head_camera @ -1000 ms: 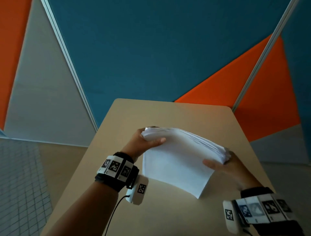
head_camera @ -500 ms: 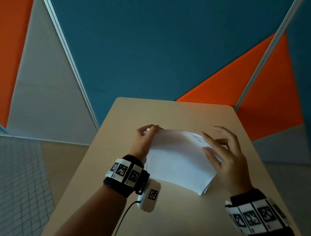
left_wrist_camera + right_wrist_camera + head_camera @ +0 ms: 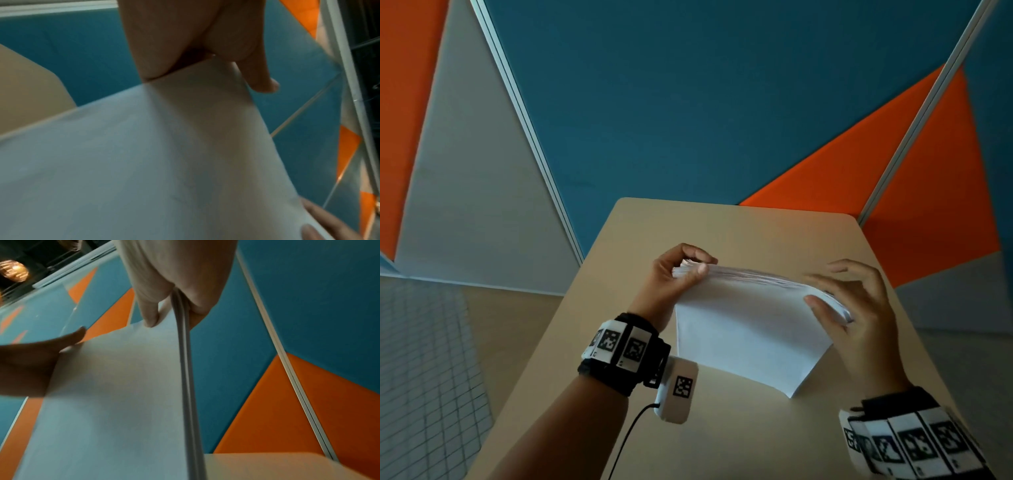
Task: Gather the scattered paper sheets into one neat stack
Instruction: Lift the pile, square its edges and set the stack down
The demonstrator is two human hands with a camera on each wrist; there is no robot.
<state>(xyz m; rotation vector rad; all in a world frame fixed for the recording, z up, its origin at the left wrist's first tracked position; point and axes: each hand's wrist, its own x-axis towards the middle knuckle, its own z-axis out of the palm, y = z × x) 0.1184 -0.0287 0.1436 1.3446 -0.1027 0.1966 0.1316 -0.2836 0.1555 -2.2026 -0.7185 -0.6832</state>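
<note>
While the left hand pinches the far left corner of the paper stack, the right hand pinches its right edge; the 2 grips hold it tilted over the tabletop.

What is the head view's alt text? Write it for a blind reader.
A stack of white paper is held tilted up over a beige table: the left hand pinches its far left corner, the right hand holds its right edge. Blue, orange and grey wall panels stand behind.

Paper stack matt white; table smooth, perhaps laminate.
</note>
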